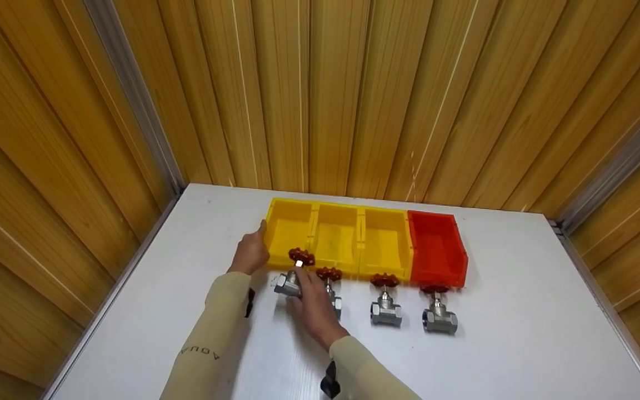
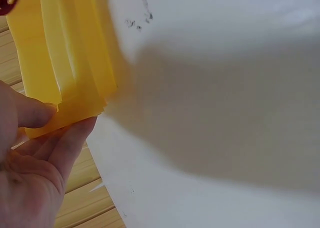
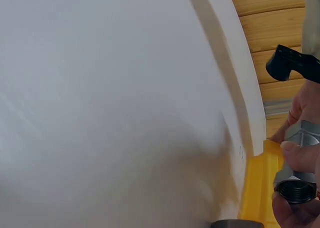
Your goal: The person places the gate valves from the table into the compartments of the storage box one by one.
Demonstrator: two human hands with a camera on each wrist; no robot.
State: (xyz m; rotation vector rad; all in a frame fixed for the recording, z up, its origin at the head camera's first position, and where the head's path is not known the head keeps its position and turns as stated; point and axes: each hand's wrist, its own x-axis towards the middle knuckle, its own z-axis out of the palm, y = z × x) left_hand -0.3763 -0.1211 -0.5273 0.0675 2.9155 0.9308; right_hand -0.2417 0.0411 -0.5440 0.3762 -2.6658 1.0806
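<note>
My left hand (image 1: 251, 253) pinches the side wall of the leftmost yellow bin (image 1: 292, 230); in the left wrist view its thumb lies inside the wall (image 2: 75, 108) and the fingers outside. In front of that bin my right hand (image 1: 315, 303) grips a metal gate valve (image 1: 288, 284) by its body, the red handwheel (image 1: 301, 256) pointing up and toward the bin. The right wrist view shows the valve's threaded end (image 3: 296, 191) between thumb and fingers. A second valve (image 1: 329, 274) stands just behind the right hand, partly hidden by it.
Two more yellow bins (image 1: 335, 236) and a red bin (image 1: 436, 250) adjoin the first in a row. Two other valves (image 1: 385, 311) (image 1: 440, 319) stand before them on the white table (image 1: 509, 333). Wood-patterned walls (image 1: 331, 100) enclose the table at the back and sides.
</note>
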